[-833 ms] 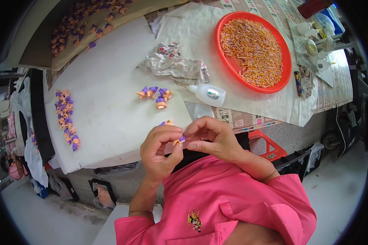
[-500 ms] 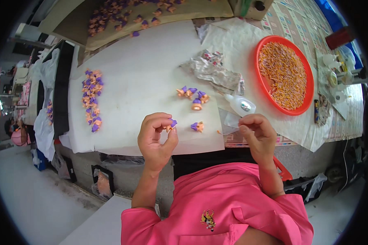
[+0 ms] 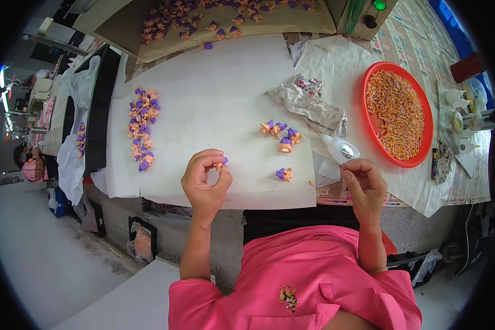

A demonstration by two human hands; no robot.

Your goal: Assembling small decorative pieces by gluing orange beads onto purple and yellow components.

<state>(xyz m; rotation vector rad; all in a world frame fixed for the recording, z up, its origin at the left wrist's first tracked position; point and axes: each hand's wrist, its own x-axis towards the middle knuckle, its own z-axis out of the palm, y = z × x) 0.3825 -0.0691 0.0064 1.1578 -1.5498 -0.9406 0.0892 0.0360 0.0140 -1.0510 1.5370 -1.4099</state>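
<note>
Between the thumb and fingertips of my left hand (image 3: 204, 179) is a small purple-and-peach plastic figure (image 3: 221, 164), held just above the white sheet near its front edge. My right hand (image 3: 367, 184) is pinched closed near a white squeeze bottle (image 3: 342, 149) lying on its side; whatever is in its fingertips is too small to make out. One loose figure (image 3: 284, 174) lies on the sheet between my hands. Beyond it sits a small cluster of similar figures (image 3: 285, 144). A long row of them (image 3: 143, 129) stretches along the sheet's left side.
At the right stands a red round tray (image 3: 368, 104) heaped with tiny orange-yellow pieces. A crumpled stained cloth (image 3: 313, 102) lies left of it. Many more figures (image 3: 176, 22) rest on a brown surface at the back, beside a housing with a green light (image 3: 379, 5).
The view has shifted, so the bench appears further right and lower. My left hand has drawn slightly left with the figure, away from the loose one. My right hand stays beside the bottle.
</note>
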